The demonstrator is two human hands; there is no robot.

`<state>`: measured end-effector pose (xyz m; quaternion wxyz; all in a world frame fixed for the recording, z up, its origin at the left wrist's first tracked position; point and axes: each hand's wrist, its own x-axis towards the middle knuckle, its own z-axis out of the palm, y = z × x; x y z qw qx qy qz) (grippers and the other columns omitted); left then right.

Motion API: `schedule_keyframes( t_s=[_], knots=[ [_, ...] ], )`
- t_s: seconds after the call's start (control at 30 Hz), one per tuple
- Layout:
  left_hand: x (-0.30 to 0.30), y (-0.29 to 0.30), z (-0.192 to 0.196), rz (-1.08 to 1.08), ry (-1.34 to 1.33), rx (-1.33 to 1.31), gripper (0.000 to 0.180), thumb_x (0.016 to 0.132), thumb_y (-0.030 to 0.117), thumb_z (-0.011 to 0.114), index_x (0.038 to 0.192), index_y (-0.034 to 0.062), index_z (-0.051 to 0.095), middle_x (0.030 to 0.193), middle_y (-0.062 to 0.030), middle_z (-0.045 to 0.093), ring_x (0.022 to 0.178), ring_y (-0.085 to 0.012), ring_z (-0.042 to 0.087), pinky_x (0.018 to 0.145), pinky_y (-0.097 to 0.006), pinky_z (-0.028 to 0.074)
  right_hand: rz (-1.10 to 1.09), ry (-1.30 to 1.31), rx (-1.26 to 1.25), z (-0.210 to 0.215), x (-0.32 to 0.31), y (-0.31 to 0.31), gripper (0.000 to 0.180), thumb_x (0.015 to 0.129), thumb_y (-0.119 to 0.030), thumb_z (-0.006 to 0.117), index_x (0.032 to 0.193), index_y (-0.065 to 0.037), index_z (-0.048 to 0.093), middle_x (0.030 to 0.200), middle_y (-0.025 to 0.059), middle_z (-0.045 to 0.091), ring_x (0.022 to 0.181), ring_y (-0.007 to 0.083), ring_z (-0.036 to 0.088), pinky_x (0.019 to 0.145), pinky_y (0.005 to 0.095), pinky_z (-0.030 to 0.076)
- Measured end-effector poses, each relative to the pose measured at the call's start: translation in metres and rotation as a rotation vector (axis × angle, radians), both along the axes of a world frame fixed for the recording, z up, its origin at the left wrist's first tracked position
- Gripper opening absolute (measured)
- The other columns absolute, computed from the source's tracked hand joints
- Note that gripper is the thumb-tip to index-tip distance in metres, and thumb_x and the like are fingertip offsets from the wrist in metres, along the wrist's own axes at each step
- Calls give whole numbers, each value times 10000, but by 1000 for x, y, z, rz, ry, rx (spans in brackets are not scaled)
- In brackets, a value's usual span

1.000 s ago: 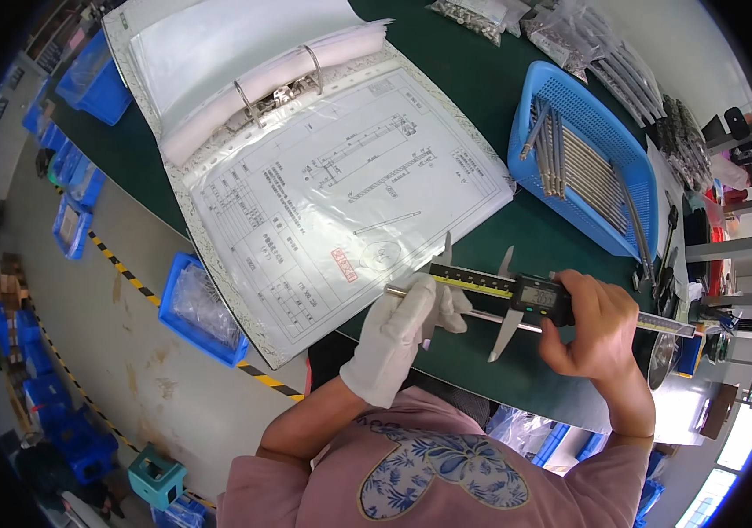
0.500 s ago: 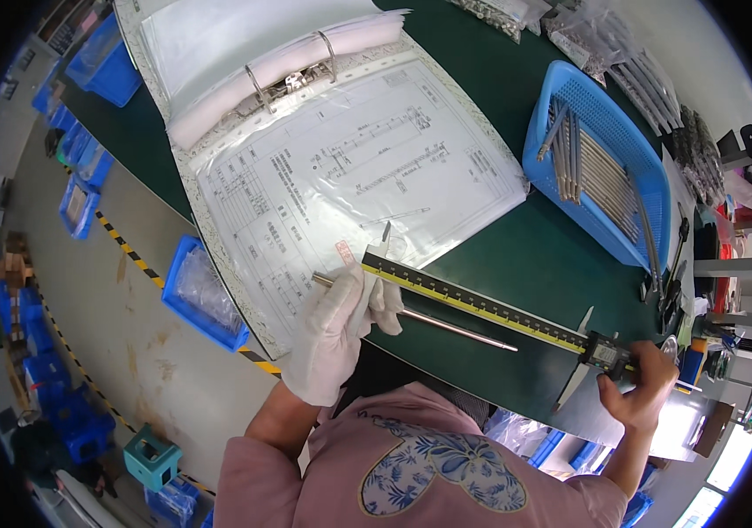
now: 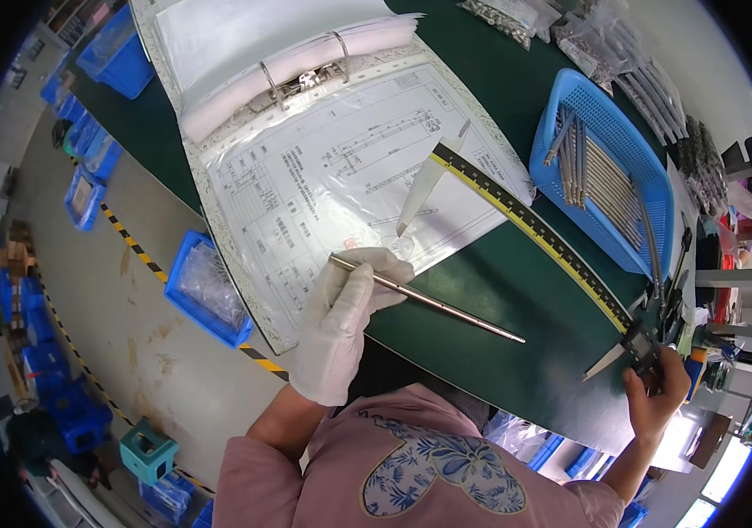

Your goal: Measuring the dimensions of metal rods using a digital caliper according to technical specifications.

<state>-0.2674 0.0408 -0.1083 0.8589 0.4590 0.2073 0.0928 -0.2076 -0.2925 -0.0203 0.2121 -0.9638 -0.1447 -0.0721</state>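
My left hand (image 3: 341,308), in a white glove, is closed around a thin metal rod (image 3: 446,308) near its upper left end. The rod slants down to the right over the green table. In my bare right hand (image 3: 657,392) is a long digital caliper (image 3: 534,231), gripped at its dark display end. Its scale reaches up and to the left, and the fixed jaws (image 3: 424,189) hang over the drawing page of a ring binder (image 3: 261,202). Caliper and rod are apart. The palm side of my left hand is partly hidden.
A blue perforated basket (image 3: 561,97) with several metal rods stands at the right. Behind it lie clear bags of metal parts (image 3: 649,88). Dark tools (image 3: 679,282) rest beside the basket. Left of the table, a blue bin (image 3: 184,295) holds clear plastic.
The caliper's jaw end has swung up and away from my left hand and the rod. My right hand has moved slightly right and down. My left hand still holds the rod.
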Motion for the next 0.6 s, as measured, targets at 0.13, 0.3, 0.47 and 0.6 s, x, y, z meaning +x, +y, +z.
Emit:
schedule_keyframes(
  t_s=[0.13,0.3,0.47,0.6],
  knots=[
    [2,-3,-6,137,-61,-137,206,934,135,348,1073,18,443,919,-119,555,886,-238,587,790,-358,489,-12,-132,6,5,1,0,624,592,-489,765,880,19,545,650,9,506,552,69,446,471,192,352],
    [4,0,-6,146,-86,-205,196,932,117,353,1091,26,422,898,-93,554,870,-249,600,789,-377,500,63,-320,-184,7,12,5,607,617,-504,731,858,18,536,621,34,470,523,95,409,460,214,318],
    [4,3,-5,115,-53,-313,194,931,99,344,1108,39,396,896,-101,566,881,-249,609,773,-368,515,315,-208,-239,-5,14,12,499,728,-365,684,989,32,529,697,79,511,510,163,461,458,249,345],
    [3,6,-6,94,-68,-306,210,932,107,349,1129,45,383,890,-99,566,881,-263,611,766,-378,521,360,-76,-272,2,11,29,428,773,-216,630,1069,66,506,772,127,553,550,203,518,467,263,387]
  ],
)
